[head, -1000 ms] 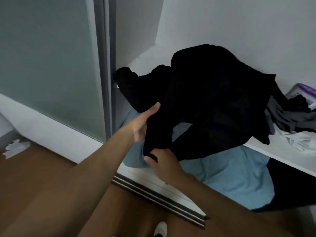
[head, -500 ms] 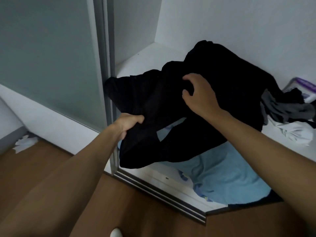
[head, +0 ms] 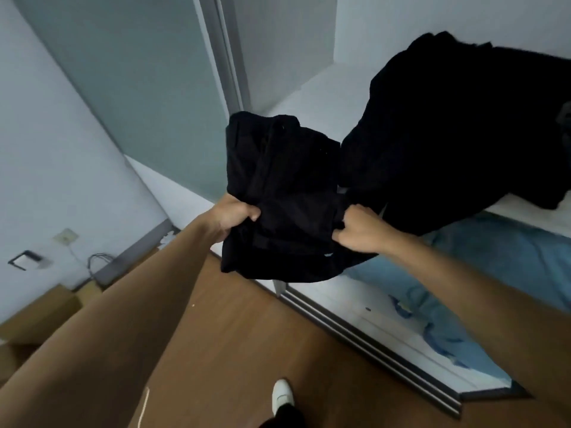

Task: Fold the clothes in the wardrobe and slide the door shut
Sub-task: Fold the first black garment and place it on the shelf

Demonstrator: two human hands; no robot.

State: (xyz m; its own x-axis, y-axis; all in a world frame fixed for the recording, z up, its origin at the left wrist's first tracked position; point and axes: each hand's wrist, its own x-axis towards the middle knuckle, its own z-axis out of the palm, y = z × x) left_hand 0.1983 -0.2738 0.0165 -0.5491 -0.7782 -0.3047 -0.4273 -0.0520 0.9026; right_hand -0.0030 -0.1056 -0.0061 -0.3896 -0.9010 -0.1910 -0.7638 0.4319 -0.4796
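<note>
A black garment hangs in the air in front of the wardrobe, stretched between my two hands. My left hand grips its left edge with curled fingers. My right hand grips its right edge. A larger heap of black clothes lies on the white wardrobe shelf behind and to the right. The frosted sliding door stands to the left, leaving the wardrobe open.
Light blue fabric lies on the wardrobe's bottom, under the shelf. The door's floor track runs diagonally across the wooden floor. My white shoe is at the bottom. Cardboard boxes and a cable stand at the left wall.
My right hand left the top of the pile and now grips the garment's right edge. The garment has been pulled off the shelf toward me. The camera swung left.
</note>
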